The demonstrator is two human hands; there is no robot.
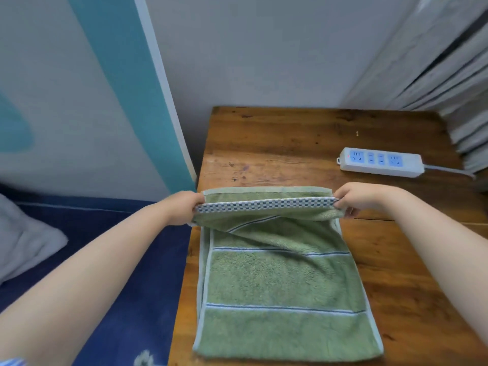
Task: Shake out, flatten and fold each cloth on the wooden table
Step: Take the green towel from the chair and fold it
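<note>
1. The left hand (184,207) pinches the far-left corner of the green towel (282,281).
2. The towel lies flattened on the wooden table (277,143), its far end lifted; folding looks just begun.
3. The right hand (353,198) pinches the far-right corner.

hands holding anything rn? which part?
Both grip the green towel: left hand pinches the left end of its checkered border edge, right hand the right end, lifting that edge above the wooden table.
</note>
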